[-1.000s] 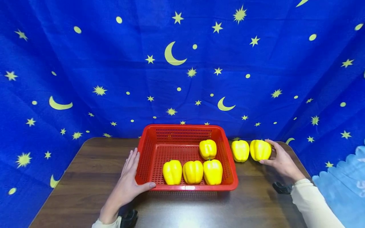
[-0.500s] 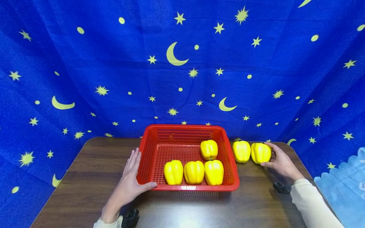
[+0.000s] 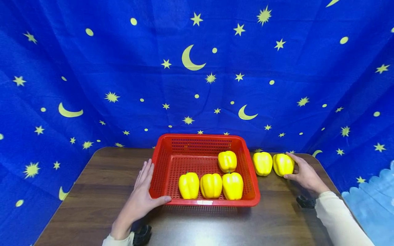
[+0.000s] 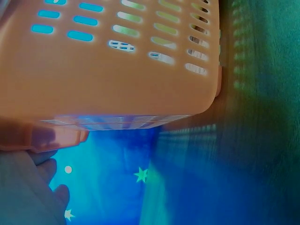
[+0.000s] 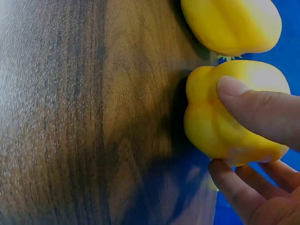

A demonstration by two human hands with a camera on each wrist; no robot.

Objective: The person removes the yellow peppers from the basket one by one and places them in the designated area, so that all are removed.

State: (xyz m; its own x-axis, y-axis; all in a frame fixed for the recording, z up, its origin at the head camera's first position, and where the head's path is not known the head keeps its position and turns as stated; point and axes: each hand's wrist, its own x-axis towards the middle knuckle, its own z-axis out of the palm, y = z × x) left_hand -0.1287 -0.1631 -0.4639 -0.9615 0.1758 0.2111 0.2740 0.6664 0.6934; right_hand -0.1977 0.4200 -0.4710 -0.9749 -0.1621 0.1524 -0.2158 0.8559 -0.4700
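Note:
A red plastic basket (image 3: 240, 203) stands mid-table with several yellow bell peppers inside: a front row of three, such as the middle pepper (image 3: 211, 186), and one pepper (image 3: 227, 161) behind at the right. My left hand (image 3: 138, 196) rests along its left side, fingers straight, thumb on the front rim. To the basket's right, my right hand (image 3: 304, 174) holds a yellow bell pepper (image 3: 282, 165) between thumb and fingers; the right wrist view shows the thumb (image 5: 253, 105) across it. Another pepper (image 3: 262, 164) sits between that one and the basket.
The dark wooden table (image 3: 92, 191) ends at the back against a blue curtain (image 3: 138, 68) printed with stars and moons. Light blue scalloped cloth (image 3: 375, 201) hangs at the right. A black wrist strap (image 3: 142, 235) shows beneath the left wrist.
The pepper in my right hand has come down slightly and a little nearer the pepper beside it. My left hand stays at the basket, and the head view has shifted slightly.

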